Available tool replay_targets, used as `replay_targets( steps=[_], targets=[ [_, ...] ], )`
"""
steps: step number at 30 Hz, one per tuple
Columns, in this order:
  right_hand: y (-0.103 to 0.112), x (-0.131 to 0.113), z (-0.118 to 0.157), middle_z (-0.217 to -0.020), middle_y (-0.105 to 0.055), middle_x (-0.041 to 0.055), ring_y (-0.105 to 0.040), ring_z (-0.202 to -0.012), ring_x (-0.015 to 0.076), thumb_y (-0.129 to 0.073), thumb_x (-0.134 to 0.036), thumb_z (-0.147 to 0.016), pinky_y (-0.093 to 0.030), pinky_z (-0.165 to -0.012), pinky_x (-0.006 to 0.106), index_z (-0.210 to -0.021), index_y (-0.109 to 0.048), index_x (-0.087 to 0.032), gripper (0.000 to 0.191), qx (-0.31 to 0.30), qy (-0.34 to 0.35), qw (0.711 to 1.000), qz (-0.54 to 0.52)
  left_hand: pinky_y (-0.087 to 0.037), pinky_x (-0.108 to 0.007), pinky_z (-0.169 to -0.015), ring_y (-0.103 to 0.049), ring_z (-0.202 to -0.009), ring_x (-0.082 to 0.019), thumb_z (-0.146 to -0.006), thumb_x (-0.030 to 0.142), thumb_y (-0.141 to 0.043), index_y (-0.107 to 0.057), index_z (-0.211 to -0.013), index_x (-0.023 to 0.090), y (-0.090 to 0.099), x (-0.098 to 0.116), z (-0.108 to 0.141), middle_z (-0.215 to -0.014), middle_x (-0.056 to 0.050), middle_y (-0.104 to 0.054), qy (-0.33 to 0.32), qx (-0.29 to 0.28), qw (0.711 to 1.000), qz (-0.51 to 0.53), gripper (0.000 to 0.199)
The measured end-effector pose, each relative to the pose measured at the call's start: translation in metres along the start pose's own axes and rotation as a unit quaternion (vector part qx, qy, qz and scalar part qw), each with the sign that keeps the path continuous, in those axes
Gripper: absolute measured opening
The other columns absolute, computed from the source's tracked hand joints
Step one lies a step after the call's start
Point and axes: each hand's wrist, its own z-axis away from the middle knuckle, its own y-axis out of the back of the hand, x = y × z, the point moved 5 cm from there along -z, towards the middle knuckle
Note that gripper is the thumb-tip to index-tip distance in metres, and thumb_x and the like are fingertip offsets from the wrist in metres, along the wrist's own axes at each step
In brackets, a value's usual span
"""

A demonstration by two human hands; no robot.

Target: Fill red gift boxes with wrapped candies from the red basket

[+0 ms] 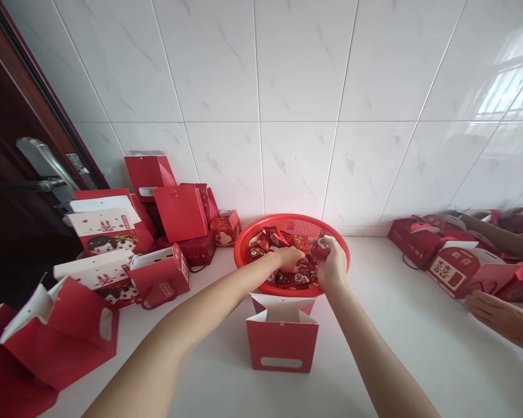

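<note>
Right hand (333, 266) holds a red packet (320, 249) over the basket (240, 251).

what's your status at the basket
Left fingers among red packets in basket. Right fingers holding a single packet. Open red box stands in front of basket.

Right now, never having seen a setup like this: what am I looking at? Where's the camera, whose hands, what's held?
There is no machine, just a person's bare hands. The single picture comes from a camera worn on that person's head, looking forward and down.

On the white surface, an orange-red basket holds small wrapped packets. An open red box stands in front, with more red boxes to the left and right.

The right hand holds a red packet. The left hand reaches into the basket; its grip is hidden. Another person's hand is at far right.
</note>
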Motion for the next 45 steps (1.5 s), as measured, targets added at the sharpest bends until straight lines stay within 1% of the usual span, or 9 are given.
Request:
replay_targets(
  steps=[7,13,16,20,26,30,33,38,45],
  targets=[
    [0.0,0.0,0.0,-0.065,-0.073,0.0022,-0.067,-0.061,0.0172,-0.064,-0.03,-0.064,-0.053,-0.056,0.027,-0.064,-0.06,-0.021,0.009,-0.008,0.004,1.0,-0.003,-0.054,-0.035,-0.083,-0.072,-0.096,-0.029,-0.07,-0.003,-0.06,-0.071,-0.091,0.015,0.011,-0.013,0.001,-0.096,-0.012,-0.077,0.008,0.084,0.987,0.139,0.03],
    [-0.002,-0.002,0.002,-0.061,-0.069,-0.002,-0.065,-0.057,0.0139,-0.068,-0.025,-0.065,-0.054,-0.057,0.025,-0.063,-0.057,-0.022,0.011,0.008,0.001,1.0,-0.01,-0.057,-0.03,-0.084,-0.073,-0.092,-0.02,-0.08,0.003,-0.053,-0.071,-0.104,0.013,0.033,-0.026,0.018,-0.101,-0.007,-0.079,-0.034,0.166,0.931,0.322,0.032],
    [-0.003,-0.002,0.004,-0.062,-0.069,-0.003,-0.066,-0.059,0.0133,-0.07,-0.02,-0.062,-0.053,-0.057,0.024,-0.062,-0.058,-0.021,0.012,0.009,0.001,1.0,-0.012,-0.057,-0.031,-0.084,-0.074,-0.087,-0.018,-0.08,0.005,-0.054,-0.072,-0.106,0.012,0.036,-0.029,0.026,-0.096,-0.007,-0.079,-0.06,0.185,0.879,0.436,0.033],
    [-0.007,-0.001,0.004,-0.065,-0.07,-0.0028,-0.067,-0.062,0.0144,-0.079,-0.022,-0.057,-0.055,-0.06,0.025,-0.064,-0.062,-0.021,0.019,-0.039,0.004,0.999,-0.012,-0.055,-0.031,-0.087,-0.073,-0.083,-0.017,-0.071,0.006,-0.066,-0.075,-0.092,0.013,0.03,-0.028,0.028,-0.09,-0.006,-0.078,-0.089,0.143,0.748,0.642,0.024],
    [-0.007,0.005,0.001,-0.074,-0.076,0.0015,-0.07,-0.07,0.0187,-0.087,-0.023,-0.049,-0.058,-0.065,0.029,-0.076,-0.07,-0.018,0.032,-0.064,-0.008,0.998,0.001,-0.053,-0.03,-0.083,-0.068,-0.072,-0.013,-0.063,0.003,-0.076,-0.074,-0.088,0.013,0.022,-0.029,0.026,-0.081,-0.002,-0.074,-0.061,0.13,0.715,0.684,0.027],
    [-0.006,0.006,-0.001,-0.075,-0.077,0.0021,-0.071,-0.071,0.0197,-0.087,-0.025,-0.051,-0.059,-0.067,0.031,-0.076,-0.07,-0.019,0.031,-0.074,0.0,0.997,-0.003,-0.054,-0.032,-0.083,-0.068,-0.073,-0.014,-0.068,0.023,-0.086,-0.072,-0.081,0.014,0.027,-0.027,0.033,-0.079,-0.002,-0.072,-0.047,0.143,0.687,0.711,0.02],
    [-0.006,0.006,-0.001,-0.076,-0.077,0.0023,-0.071,-0.071,0.02,-0.088,-0.026,-0.051,-0.06,-0.067,0.031,-0.076,-0.07,-0.019,0.03,-0.081,0.005,0.997,-0.008,-0.053,-0.032,-0.081,-0.068,-0.077,-0.015,-0.069,0.04,-0.088,-0.073,-0.078,0.015,0.033,-0.022,0.04,-0.082,-0.002,-0.072,-0.06,0.15,0.69,0.705,0.032],
    [-0.008,0.004,0.001,-0.075,-0.077,0.0025,-0.071,-0.072,0.0201,-0.089,-0.025,-0.051,-0.06,-0.067,0.03,-0.075,-0.071,-0.019,0.03,-0.094,-0.003,0.996,-0.003,-0.051,-0.035,-0.09,-0.069,-0.089,-0.019,-0.06,0.042,-0.094,-0.078,-0.094,0.014,0.034,-0.017,0.042,-0.092,-0.006,-0.076,-0.084,0.158,0.731,0.658,0.047],
    [-0.008,0.003,0.003,-0.077,-0.077,0.0028,-0.073,-0.074,0.0196,-0.09,-0.021,-0.053,-0.061,-0.066,0.029,-0.075,-0.071,-0.019,0.029,-0.091,-0.027,0.995,-0.011,-0.052,-0.037,-0.095,-0.07,-0.099,-0.022,-0.071,0.043,-0.085,-0.077,-0.106,0.015,0.034,-0.021,0.041,-0.104,-0.008,-0.078,-0.087,0.193,0.776,0.594,0.045]
  ],
)
